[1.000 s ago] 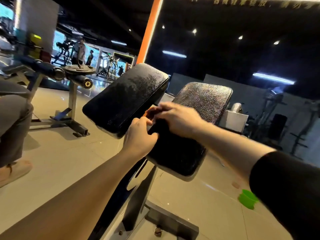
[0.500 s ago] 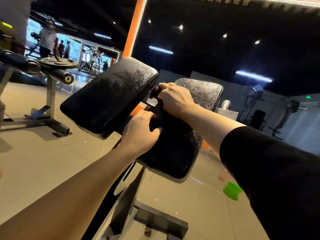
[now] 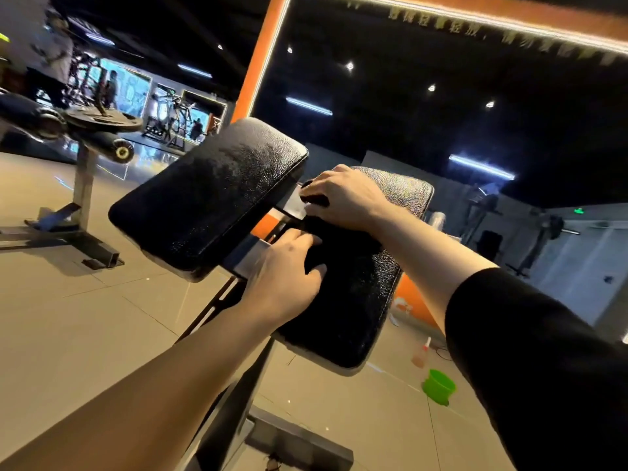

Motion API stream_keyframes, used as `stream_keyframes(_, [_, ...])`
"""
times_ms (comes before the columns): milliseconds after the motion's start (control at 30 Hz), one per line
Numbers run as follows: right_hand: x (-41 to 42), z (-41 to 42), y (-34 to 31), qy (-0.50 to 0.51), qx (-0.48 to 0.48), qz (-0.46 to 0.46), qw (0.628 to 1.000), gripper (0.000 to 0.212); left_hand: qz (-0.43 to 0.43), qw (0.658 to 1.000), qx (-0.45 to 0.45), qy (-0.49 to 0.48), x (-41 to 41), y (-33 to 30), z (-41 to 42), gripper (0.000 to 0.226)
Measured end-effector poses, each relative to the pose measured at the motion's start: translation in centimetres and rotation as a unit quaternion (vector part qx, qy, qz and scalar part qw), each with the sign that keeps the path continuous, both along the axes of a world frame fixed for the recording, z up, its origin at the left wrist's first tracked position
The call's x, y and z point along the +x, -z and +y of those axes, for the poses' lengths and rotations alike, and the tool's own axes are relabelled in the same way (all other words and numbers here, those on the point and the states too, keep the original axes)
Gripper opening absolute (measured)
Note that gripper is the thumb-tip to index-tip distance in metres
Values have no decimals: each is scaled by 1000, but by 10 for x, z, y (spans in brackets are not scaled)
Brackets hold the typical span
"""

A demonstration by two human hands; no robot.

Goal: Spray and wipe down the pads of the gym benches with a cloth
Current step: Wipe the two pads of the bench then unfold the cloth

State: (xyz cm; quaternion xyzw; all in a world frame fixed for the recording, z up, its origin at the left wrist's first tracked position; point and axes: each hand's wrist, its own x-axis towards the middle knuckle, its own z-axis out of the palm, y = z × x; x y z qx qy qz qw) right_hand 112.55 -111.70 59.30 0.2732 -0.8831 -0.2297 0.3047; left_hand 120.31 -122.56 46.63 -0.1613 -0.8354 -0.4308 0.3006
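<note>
Two tilted black pads sit side by side on a metal stand: the left pad [image 3: 210,195], with a wet sheen, and the right pad [image 3: 360,300]. A dark cloth [image 3: 334,241] lies stretched along the right pad's inner edge. My left hand [image 3: 283,277] grips its lower end near the gap between the pads. Higher up, near the pad's top corner, my right hand [image 3: 343,198] holds the cloth's upper end. An orange-tinted spray bottle [image 3: 420,355] stands on the floor at the right.
A green bucket [image 3: 438,385] sits on the tiled floor beside the bottle. The stand's metal base [image 3: 299,443] is just below me. Another machine with a weight plate [image 3: 102,117] stands at the left; people and more equipment are far behind it.
My right hand has slid up the right pad's inner edge, away from my left hand, drawing the cloth out between them. My left hand stayed low on the pad.
</note>
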Motion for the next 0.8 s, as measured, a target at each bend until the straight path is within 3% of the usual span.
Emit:
stream_keyframes(67, [-4, 2, 13, 0, 38, 17, 999, 35, 8, 1000, 2, 3, 0, -1, 0, 42])
stream_keyframes(200, [-12, 3, 8, 7, 7, -24, 1000, 35, 15, 1000, -1, 7, 0, -1, 0, 43])
stream_keyframes(333, [-17, 29, -6, 42, -87, 37, 995, 32, 18, 1000, -14, 9, 2, 2, -2, 43])
stream_keyframes(467, [-11, 67, -29, 131, -184, 117, 967, 30, 29, 999, -41, -3, 4, 2, 0, 47])
stream_keyframes(633, [-3, 79, -31, 196, -293, 105, 930, 38, 29, 999, -43, -6, 4, 3, 1, 47])
stream_keyframes(700, [-2, 72, -31, 189, -301, 103, 929, 39, 30, 999, -39, -10, 4, 3, 1, 46])
stream_keyframes(800, [-2, 55, -24, 127, -251, 81, 956, 36, 32, 999, -33, -9, 4, 4, 3, 45])
